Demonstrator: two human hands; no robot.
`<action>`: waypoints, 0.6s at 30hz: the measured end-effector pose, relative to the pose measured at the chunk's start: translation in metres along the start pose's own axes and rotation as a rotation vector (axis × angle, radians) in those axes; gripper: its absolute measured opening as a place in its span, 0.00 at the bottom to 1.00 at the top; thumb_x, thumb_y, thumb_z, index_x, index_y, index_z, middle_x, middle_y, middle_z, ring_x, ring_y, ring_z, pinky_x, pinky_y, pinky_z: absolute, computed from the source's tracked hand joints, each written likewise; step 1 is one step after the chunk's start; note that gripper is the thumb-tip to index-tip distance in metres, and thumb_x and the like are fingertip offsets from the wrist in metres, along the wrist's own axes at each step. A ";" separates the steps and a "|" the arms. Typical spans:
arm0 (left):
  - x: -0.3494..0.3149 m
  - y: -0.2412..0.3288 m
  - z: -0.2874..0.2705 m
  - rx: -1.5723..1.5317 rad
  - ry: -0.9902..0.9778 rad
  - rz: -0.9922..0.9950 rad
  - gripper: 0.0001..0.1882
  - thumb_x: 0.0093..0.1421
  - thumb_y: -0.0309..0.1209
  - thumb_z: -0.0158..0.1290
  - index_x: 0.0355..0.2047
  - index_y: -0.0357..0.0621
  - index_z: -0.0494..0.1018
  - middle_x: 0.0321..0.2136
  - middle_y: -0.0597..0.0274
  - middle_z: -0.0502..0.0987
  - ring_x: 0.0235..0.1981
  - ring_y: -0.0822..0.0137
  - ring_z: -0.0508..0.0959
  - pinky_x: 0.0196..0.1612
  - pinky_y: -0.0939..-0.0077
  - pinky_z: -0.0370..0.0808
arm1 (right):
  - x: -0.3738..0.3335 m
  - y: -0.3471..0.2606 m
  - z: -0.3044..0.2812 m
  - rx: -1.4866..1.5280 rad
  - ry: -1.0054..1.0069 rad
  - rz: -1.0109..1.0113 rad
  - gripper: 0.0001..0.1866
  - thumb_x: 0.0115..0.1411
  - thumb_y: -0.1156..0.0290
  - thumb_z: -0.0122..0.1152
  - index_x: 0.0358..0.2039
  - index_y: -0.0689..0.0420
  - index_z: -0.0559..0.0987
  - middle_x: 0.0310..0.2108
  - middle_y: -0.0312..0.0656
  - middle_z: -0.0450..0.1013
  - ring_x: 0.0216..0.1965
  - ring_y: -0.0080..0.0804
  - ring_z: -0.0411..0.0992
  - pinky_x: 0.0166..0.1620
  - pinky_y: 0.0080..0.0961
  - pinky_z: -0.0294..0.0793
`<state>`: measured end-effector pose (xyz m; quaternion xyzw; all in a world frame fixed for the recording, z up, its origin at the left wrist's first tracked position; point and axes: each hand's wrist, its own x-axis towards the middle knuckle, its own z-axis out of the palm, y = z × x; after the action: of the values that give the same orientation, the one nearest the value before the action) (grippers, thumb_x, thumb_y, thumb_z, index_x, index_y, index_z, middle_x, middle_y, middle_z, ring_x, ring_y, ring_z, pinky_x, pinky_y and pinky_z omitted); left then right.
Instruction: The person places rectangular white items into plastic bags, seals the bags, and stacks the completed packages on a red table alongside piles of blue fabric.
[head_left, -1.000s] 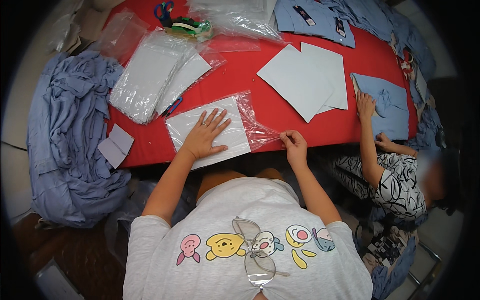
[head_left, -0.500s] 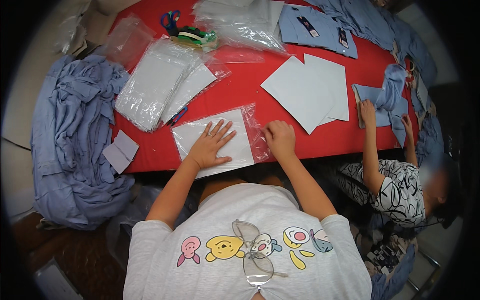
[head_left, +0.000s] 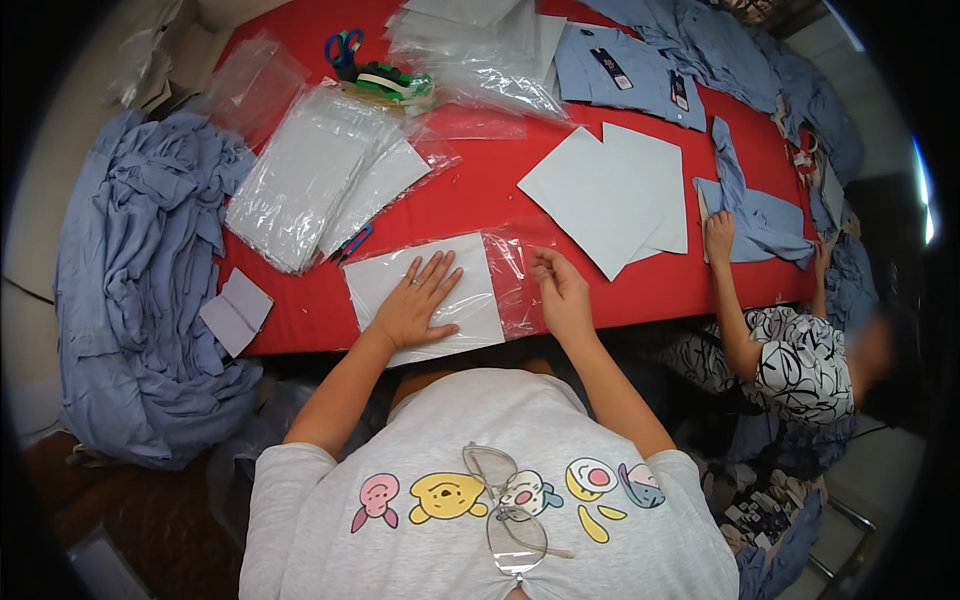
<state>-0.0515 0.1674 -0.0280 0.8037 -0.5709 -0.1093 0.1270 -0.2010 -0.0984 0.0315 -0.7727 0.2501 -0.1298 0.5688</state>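
A clear plastic bag (head_left: 513,290) with a white sheet (head_left: 478,305) inside lies on the red-covered table in front of me. My left hand (head_left: 415,303) rests flat on it, fingers spread, a ring on one finger. At the right edge of the bag's transparent flap is my right hand (head_left: 565,292), fingers curled with thumb and forefinger close together; whatever they pinch, if anything, is too small to make out. Blue thread snips (head_left: 352,243) lie just beyond the bag's far left corner.
Bagged white sheets (head_left: 300,170) are stacked far left, loose white sheets (head_left: 610,200) right. Beyond are scissors (head_left: 343,50), a green tape dispenser (head_left: 395,82), more bags (head_left: 470,50) and tagged blue shirts (head_left: 625,75). Blue garments (head_left: 150,290) heap left. A co-worker's hand (head_left: 718,238) handles a blue garment.
My right hand has turned slightly, its fingers less tightly bunched, still beside the flap. My left hand stays flat on the bag. The co-worker's blue garment now lies more spread out.
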 end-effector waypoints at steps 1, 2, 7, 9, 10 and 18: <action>0.000 0.000 0.002 0.012 0.031 -0.011 0.56 0.63 0.65 0.56 0.82 0.47 0.52 0.83 0.45 0.45 0.83 0.47 0.45 0.82 0.39 0.38 | 0.011 0.027 0.014 0.047 0.019 0.097 0.16 0.76 0.78 0.53 0.61 0.64 0.79 0.49 0.45 0.82 0.49 0.27 0.81 0.54 0.25 0.80; -0.003 -0.001 0.003 0.026 0.063 -0.029 0.57 0.63 0.65 0.56 0.82 0.44 0.51 0.83 0.43 0.45 0.83 0.45 0.44 0.81 0.37 0.37 | 0.023 0.046 0.025 0.096 0.031 0.193 0.18 0.77 0.77 0.52 0.63 0.63 0.78 0.48 0.45 0.82 0.47 0.27 0.81 0.53 0.24 0.80; -0.016 -0.004 0.019 0.059 0.328 -0.294 0.58 0.64 0.65 0.56 0.82 0.41 0.49 0.82 0.39 0.43 0.83 0.40 0.42 0.79 0.30 0.34 | 0.054 0.018 0.046 0.467 -0.172 0.619 0.18 0.75 0.76 0.55 0.63 0.62 0.80 0.34 0.41 0.82 0.33 0.25 0.81 0.37 0.24 0.80; -0.016 -0.004 0.021 0.052 0.332 -0.297 0.58 0.64 0.65 0.55 0.82 0.40 0.49 0.82 0.38 0.43 0.83 0.39 0.41 0.79 0.30 0.33 | 0.058 0.008 0.048 0.438 -0.299 0.647 0.18 0.74 0.76 0.57 0.62 0.63 0.79 0.29 0.37 0.80 0.26 0.24 0.78 0.30 0.23 0.78; -0.017 -0.005 0.022 0.061 0.321 -0.280 0.58 0.65 0.65 0.55 0.82 0.40 0.49 0.82 0.38 0.43 0.83 0.39 0.42 0.79 0.30 0.33 | 0.059 0.013 0.051 0.382 -0.346 0.615 0.18 0.73 0.75 0.59 0.61 0.64 0.80 0.27 0.36 0.78 0.23 0.23 0.76 0.26 0.23 0.76; -0.017 -0.008 0.019 0.025 0.249 -0.253 0.59 0.64 0.65 0.56 0.82 0.40 0.48 0.82 0.39 0.43 0.83 0.40 0.41 0.80 0.31 0.34 | 0.083 -0.004 0.076 -0.156 -0.557 0.505 0.13 0.61 0.66 0.77 0.39 0.64 0.88 0.21 0.40 0.76 0.17 0.28 0.71 0.21 0.28 0.68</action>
<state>-0.0560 0.1840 -0.0480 0.8781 -0.4463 -0.0171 0.1717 -0.0934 -0.0798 0.0036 -0.7333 0.2775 0.2489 0.5686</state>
